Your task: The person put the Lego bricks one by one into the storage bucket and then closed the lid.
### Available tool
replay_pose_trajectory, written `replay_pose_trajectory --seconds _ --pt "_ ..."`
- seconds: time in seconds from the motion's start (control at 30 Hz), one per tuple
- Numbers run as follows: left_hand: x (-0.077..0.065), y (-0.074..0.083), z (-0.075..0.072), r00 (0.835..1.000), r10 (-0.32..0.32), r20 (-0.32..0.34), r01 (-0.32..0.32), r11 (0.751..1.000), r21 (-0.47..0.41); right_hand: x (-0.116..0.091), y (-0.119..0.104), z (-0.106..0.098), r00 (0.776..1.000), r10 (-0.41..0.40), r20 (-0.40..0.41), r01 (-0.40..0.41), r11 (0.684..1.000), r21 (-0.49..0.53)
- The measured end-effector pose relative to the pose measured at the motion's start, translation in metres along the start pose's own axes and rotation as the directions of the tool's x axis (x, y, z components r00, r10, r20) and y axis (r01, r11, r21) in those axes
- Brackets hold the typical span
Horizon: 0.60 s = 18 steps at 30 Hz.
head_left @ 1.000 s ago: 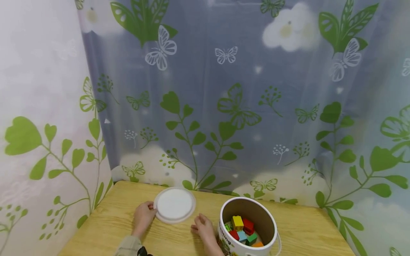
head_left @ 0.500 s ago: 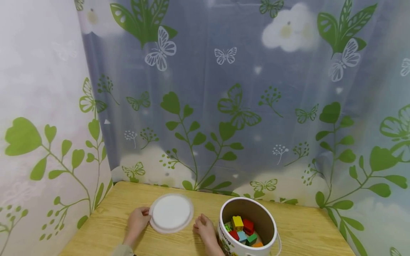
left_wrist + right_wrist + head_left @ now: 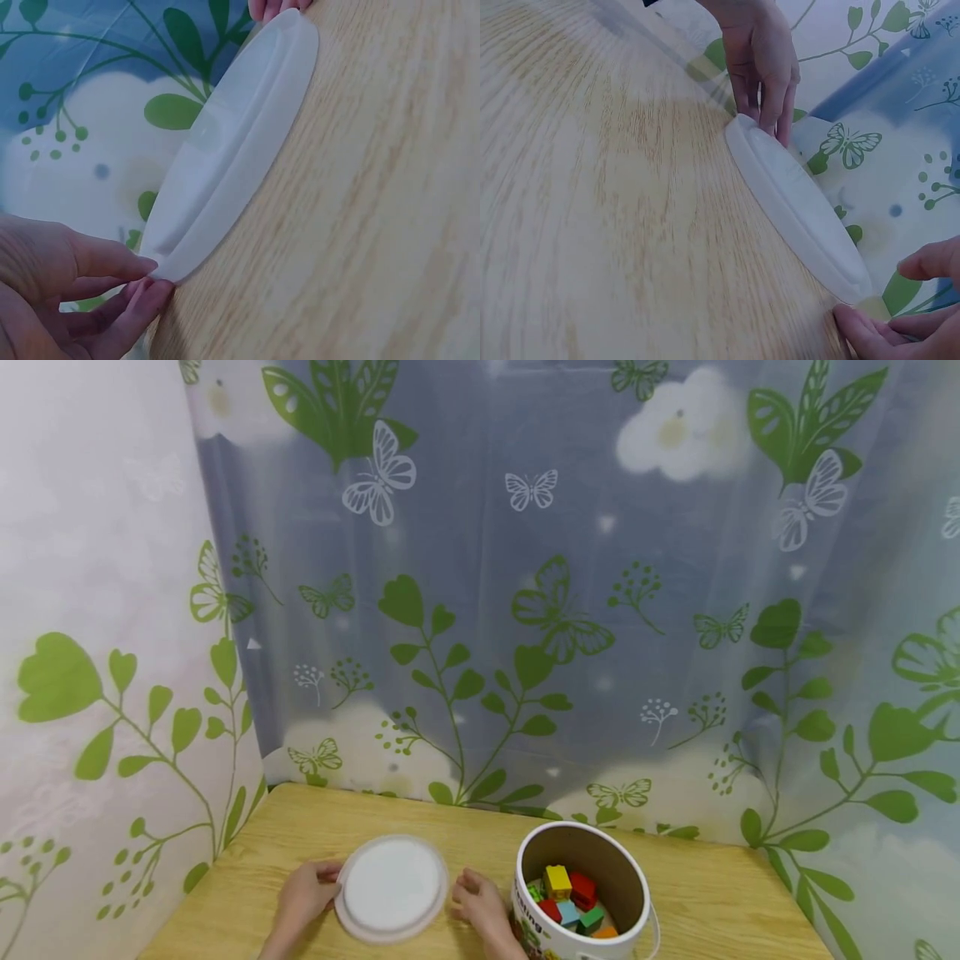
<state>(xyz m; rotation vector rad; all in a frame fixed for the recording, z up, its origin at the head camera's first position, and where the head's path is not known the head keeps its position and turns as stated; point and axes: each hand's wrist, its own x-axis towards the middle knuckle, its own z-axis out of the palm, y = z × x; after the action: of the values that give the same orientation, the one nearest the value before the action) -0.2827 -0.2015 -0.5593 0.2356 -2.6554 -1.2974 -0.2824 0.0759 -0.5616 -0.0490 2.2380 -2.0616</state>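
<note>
A round white lid with a translucent rim lies on the wooden table. My left hand pinches its left edge between thumb and fingers, as the left wrist view shows at the near end of the lid. At the opposite edge is my right hand, thumb held apart from the fingers. In the right wrist view, a fingertip of the right hand is right at the rim of the lid, and the thumb stands free above it.
To the right of my right hand stands a white bucket with a thin handle. Several colored toy bricks lie inside. The wood-grain table meets a curtain printed with leaves and butterflies.
My left hand has drawn the lid toward me and slightly left across the table. The right hand has stayed almost in place, and the lid's right edge is now beside it.
</note>
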Motion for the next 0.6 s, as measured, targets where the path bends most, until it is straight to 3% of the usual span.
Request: replay_pose_trajectory --seconds 0.17,0.4,0.6 --pt "-0.010 -0.002 -0.004 1.000 0.010 0.014 -0.010 1.000 -0.004 -0.004 0.000 0.000 1.000 -0.019 0.022 0.019 1.000 -0.006" --pt "-0.018 -0.001 -0.005 0.999 0.040 0.007 -0.041 0.997 0.073 -0.010 -0.006 0.000 0.989 0.071 0.127 -0.067 0.997 -0.038" --pt "-0.018 -0.002 -0.009 0.998 0.068 0.013 -0.069 0.991 0.118 -0.015 -0.005 0.002 0.986 0.018 0.168 -0.016 1.000 -0.009"
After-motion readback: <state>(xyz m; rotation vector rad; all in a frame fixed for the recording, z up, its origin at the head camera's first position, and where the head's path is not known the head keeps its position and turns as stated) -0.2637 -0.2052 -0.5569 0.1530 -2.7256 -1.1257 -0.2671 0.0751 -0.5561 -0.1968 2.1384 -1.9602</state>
